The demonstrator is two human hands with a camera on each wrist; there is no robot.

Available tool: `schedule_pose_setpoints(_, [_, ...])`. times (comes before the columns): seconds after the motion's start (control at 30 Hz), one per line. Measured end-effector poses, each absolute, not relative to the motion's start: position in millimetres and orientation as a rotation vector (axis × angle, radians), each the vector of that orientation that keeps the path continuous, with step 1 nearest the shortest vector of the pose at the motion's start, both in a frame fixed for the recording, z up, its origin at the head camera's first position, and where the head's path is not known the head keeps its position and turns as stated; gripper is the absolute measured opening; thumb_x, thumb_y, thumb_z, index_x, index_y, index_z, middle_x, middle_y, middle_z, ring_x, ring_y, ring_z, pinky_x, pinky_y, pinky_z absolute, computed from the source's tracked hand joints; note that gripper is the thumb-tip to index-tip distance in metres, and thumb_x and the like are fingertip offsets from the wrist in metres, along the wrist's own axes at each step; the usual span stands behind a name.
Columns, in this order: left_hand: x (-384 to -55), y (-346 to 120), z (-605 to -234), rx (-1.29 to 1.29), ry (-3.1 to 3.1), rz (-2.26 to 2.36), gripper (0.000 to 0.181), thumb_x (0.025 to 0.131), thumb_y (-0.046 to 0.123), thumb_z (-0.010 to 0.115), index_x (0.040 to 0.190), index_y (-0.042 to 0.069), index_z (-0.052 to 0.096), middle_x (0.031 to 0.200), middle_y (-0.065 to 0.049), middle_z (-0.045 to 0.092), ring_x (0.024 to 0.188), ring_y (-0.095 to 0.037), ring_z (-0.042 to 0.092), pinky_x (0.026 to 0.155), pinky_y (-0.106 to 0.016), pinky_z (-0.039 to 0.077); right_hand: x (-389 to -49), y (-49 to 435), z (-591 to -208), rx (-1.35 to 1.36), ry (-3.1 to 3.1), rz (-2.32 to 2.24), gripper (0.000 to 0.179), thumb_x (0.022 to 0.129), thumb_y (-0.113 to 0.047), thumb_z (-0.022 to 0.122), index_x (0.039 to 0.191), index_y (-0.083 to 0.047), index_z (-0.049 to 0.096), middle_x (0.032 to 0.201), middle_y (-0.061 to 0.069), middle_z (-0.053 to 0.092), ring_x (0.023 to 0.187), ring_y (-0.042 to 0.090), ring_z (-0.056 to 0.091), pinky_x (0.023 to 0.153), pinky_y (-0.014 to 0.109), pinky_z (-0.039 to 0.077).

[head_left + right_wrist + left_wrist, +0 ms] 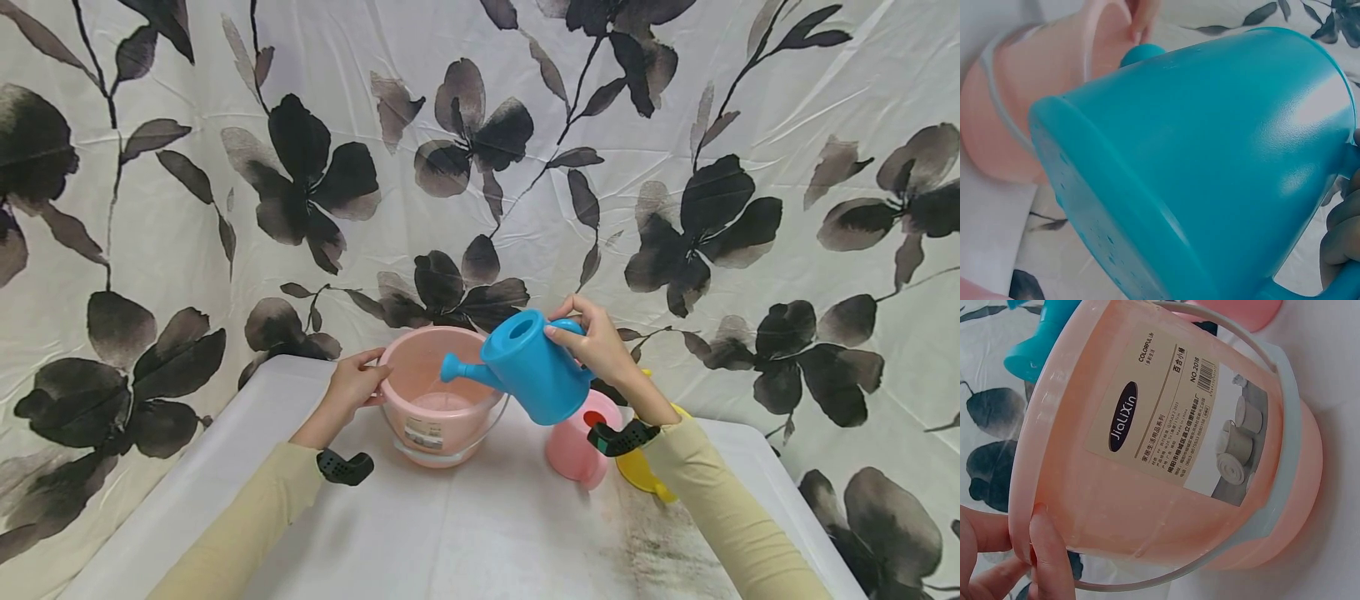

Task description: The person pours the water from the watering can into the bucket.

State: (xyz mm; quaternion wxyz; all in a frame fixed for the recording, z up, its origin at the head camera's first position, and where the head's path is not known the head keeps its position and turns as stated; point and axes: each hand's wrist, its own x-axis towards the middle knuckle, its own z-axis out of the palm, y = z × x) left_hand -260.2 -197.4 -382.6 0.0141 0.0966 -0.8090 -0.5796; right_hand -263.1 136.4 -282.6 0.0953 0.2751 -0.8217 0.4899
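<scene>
A blue watering can [536, 367] is tilted left in the air, its spout reaching over the rim of a pink bucket [438, 421]. My right hand [596, 337] grips the can by its handle at the upper right. Drops of water cling to the underside of the can in the right wrist view [1104, 244]. With thumb and fingers, my left hand [352, 383] pinches the bucket's rim on its left side. A printed label [1179, 419] faces forward on the bucket, and its pale handle [1285, 444] hangs down in front.
Right of the bucket, a pink watering can [573, 450] stands on the white table [450, 542]. A yellow watering can [641, 471] is partly hidden behind my right wrist. Brownish stains [660, 550] mark the table's front right. Floral cloth [450, 225] hangs behind the table.
</scene>
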Motion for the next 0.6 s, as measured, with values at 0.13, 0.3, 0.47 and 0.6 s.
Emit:
schedule_pose_setpoints(0.13, [-260.4,-197.7,-382.7,0.303,-2.518,-1.807,0.053,0.096,0.018,0.051,0.146,0.007,0.039,0.092,-0.007,0.050,0.066,-0.005,0.052,0.056,-0.015,0.054,-262.4,135.8,-281.7,0.811,-2.442,1.431,0.016,0.091,-0.006,0.059,0.100,0.006,0.053,0.085,0.025,0.067,0.072,0.020,0.062,0.072,0.032,0.051])
schedule_pose_setpoints(0.3, [-260.4,-198.6,-383.4,0.298,-2.515,-1.817,0.053,0.097,0.018,0.052,0.147,0.007,0.039,0.092,-0.007,0.049,0.066,-0.004,0.052,0.056,-0.015,0.054,-261.1,135.0,-281.5,0.802,-2.448,1.426,0.016,0.092,-0.006,0.059,0.100,0.006,0.053,0.088,0.027,0.067,0.073,0.019,0.062,0.072,0.031,0.051])
schedule_pose_setpoints(0.47, [-261.2,-199.0,-384.0,0.305,-2.503,-1.837,0.053,0.097,0.018,0.052,0.147,0.007,0.039,0.093,-0.008,0.049,0.066,-0.005,0.052,0.056,-0.015,0.054,-260.3,134.2,-281.2,0.802,-2.446,1.430,0.016,0.091,-0.005,0.059,0.100,0.006,0.052,0.081,0.024,0.066,0.066,0.018,0.059,0.064,0.029,0.048])
schedule_pose_setpoints(0.6, [-261.9,-199.6,-384.1,0.310,-2.502,-1.838,0.053,0.097,0.019,0.053,0.147,0.008,0.039,0.093,-0.008,0.049,0.066,-0.005,0.052,0.056,-0.015,0.054,-259.6,133.0,-280.1,0.805,-2.448,1.435,0.015,0.091,-0.004,0.059,0.100,0.006,0.053,0.073,0.018,0.064,0.062,0.017,0.056,0.059,0.027,0.046])
